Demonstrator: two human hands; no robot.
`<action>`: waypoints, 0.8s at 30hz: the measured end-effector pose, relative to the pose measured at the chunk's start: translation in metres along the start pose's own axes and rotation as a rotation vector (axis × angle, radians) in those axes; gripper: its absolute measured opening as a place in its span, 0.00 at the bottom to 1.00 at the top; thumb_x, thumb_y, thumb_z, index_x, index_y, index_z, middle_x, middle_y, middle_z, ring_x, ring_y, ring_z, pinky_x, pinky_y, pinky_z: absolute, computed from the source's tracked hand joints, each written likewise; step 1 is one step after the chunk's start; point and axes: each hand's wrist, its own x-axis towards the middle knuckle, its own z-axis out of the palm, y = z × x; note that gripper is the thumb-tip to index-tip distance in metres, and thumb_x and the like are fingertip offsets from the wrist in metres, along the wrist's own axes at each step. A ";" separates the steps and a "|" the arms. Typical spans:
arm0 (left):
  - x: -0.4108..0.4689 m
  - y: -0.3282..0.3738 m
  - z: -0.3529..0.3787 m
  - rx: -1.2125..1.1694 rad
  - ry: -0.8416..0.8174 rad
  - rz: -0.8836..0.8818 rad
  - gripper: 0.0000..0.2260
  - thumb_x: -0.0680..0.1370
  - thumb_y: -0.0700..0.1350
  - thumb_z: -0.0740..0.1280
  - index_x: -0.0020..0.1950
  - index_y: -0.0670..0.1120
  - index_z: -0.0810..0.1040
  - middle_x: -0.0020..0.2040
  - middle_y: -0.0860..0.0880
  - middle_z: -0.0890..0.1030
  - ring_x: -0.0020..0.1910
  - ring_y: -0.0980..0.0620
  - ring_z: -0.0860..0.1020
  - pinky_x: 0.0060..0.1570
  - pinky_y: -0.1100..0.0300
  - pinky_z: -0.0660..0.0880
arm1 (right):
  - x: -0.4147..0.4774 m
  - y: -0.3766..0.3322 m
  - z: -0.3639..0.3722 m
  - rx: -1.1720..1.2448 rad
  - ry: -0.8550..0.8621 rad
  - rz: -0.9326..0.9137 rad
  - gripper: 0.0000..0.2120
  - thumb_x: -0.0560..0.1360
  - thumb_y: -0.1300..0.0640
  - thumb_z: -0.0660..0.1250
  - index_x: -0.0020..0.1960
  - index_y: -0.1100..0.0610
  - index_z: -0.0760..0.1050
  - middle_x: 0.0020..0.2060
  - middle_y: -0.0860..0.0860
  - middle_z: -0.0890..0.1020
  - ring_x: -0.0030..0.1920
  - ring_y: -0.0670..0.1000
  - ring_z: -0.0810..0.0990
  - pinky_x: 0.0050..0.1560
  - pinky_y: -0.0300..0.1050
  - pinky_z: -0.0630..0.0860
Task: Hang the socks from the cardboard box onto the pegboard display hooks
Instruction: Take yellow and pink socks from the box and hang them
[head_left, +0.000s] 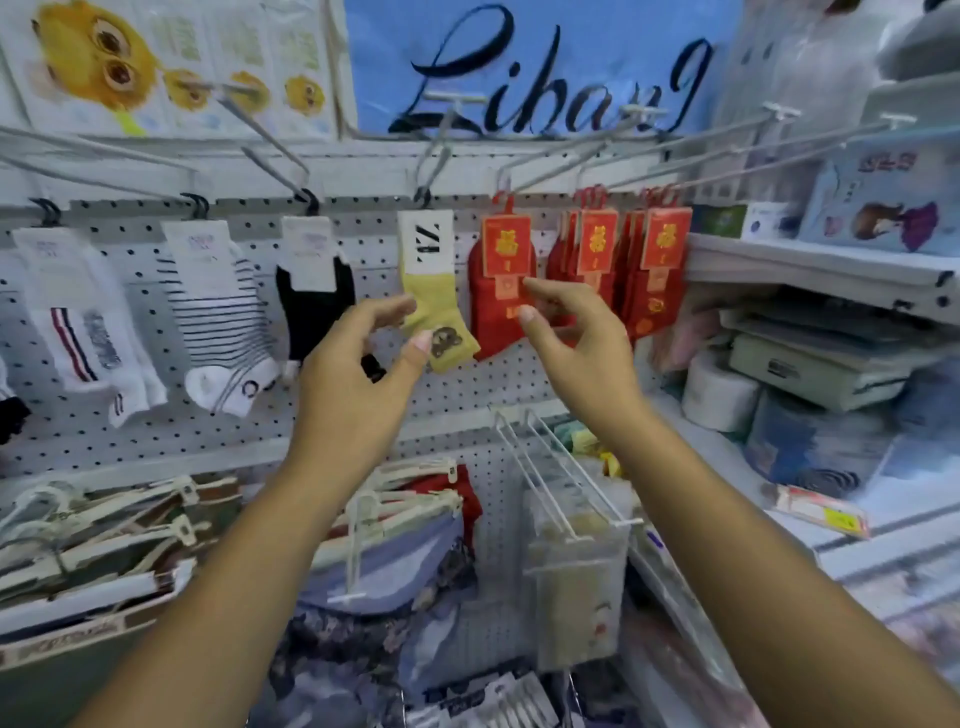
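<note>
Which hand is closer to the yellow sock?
Left. The left hand is right at the lower edge of the yellow sock; the right hand is further right, in front of the red socks.

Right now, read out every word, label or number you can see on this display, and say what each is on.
"Libang", black script, last letter unsure: blue banner.
"ZL" or similar, turned sideways: yellow sock's card.
Gold character, too blurred to read: red sock cards.
Print too small or blurred to read: white sock cards, box on the right shelf, yellow price tag.
</note>
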 end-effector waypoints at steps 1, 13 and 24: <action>-0.014 0.007 0.010 -0.014 -0.033 0.000 0.11 0.82 0.51 0.69 0.65 0.57 0.78 0.62 0.64 0.79 0.63 0.65 0.75 0.67 0.58 0.71 | -0.016 0.005 -0.015 -0.018 0.002 -0.003 0.14 0.81 0.54 0.68 0.66 0.53 0.79 0.56 0.46 0.79 0.56 0.44 0.79 0.55 0.35 0.76; -0.245 0.063 0.202 -0.086 -0.486 -0.232 0.15 0.80 0.53 0.70 0.66 0.57 0.78 0.62 0.60 0.79 0.59 0.68 0.75 0.55 0.71 0.72 | -0.273 0.092 -0.241 -0.289 -0.075 0.396 0.13 0.78 0.60 0.72 0.62 0.61 0.80 0.58 0.56 0.81 0.60 0.54 0.79 0.61 0.45 0.74; -0.464 0.054 0.329 0.179 -1.021 -0.484 0.17 0.79 0.43 0.73 0.67 0.43 0.78 0.66 0.44 0.81 0.65 0.42 0.78 0.61 0.57 0.71 | -0.530 0.181 -0.408 -0.435 -0.282 1.033 0.11 0.77 0.56 0.73 0.59 0.58 0.82 0.54 0.54 0.83 0.56 0.54 0.81 0.58 0.46 0.76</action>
